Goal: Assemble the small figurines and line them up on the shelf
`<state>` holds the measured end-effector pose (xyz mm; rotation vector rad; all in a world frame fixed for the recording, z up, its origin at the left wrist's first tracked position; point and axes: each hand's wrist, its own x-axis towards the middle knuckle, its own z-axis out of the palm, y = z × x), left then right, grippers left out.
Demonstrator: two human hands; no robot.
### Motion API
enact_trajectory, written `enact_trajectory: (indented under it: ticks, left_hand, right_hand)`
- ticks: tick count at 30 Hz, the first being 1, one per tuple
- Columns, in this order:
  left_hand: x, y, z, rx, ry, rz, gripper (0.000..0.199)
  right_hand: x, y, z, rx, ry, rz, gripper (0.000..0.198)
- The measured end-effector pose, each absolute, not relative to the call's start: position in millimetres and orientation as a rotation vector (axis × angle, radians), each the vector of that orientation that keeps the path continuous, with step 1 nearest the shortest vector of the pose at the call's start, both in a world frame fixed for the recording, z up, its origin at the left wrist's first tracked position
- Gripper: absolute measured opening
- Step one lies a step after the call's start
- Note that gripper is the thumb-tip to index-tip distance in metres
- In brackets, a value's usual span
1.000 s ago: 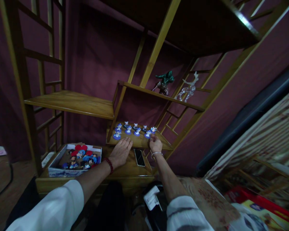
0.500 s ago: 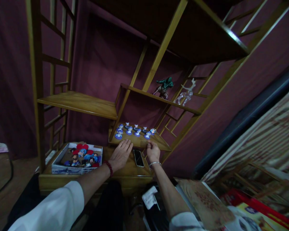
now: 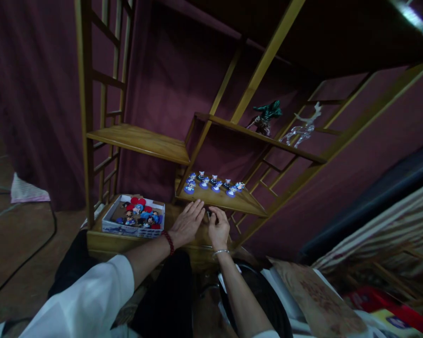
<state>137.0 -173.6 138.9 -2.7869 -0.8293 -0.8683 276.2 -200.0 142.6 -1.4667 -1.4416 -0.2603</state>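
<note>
My left hand [image 3: 188, 221], with a dark red bead bracelet, lies palm down and fingers stretched over the lower wooden ledge. Close to its right is my right hand [image 3: 218, 228], wearing a silver bangle. Its fingers are curled in, and whatever they hold, if anything, is hidden. A small dark piece [image 3: 209, 213], perhaps the end of the phone, shows between the hands; the rest is covered. Just beyond the fingertips, small figurines on purple bases [image 3: 216, 186] stand in rows on the raised shelf [image 3: 229, 201], with black-based figurines [image 3: 214, 179] behind them.
On the left of the ledge sits an open cardboard box [image 3: 134, 230] of mixed figurines. Above right, a green-and-brown figure [image 3: 267, 117] and a clear deer [image 3: 303, 126] occupy a higher shelf [image 3: 268, 140]. A black bag [image 3: 268, 288] and flattened cardboard [image 3: 317, 295] lie low at right.
The view has swung left, so the cabinet appears further right. My hands have come closer together, and the phone seen between them is now mostly hidden. The figurines stand as before.
</note>
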Motion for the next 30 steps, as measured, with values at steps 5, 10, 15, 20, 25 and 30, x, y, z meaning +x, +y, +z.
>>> enact_trajectory:
  ticks: [5,10,15,20,25,30]
  left_hand:
    - [126.9,-178.0,122.9,-2.880,-0.881,-0.843,0.068]
    - [110.9,-176.1,95.2,-2.964,-1.049,-0.743,0.070]
    - [88.7,-171.0,71.6,-2.964,-1.079,-0.742,0.062]
    - [64.7,-163.6,61.2,-2.941,-1.172,-0.635,0.052]
    - [44.4,-151.5,51.4,-2.921,-1.302,-0.570,0.045]
    - [22.4,-136.3,42.0,-2.885,-1.487,-0.475,0.036]
  right_hand:
    - [252.0,-200.5,118.7,-1.425,-1.471,-0.156,0.028]
    - [227.8,-197.1,91.2,-1.437,-1.491,-0.022,0.028]
    - [201.5,-191.9,64.1,-1.482,-1.500,0.095,0.030]
    - [180.4,-180.0,42.7,-1.494,-1.573,0.165,0.033]
    - [164.5,-163.5,31.2,-1.476,-1.672,0.217,0.032]
    - [154.9,-145.6,24.2,-1.540,-1.765,0.266,0.031]
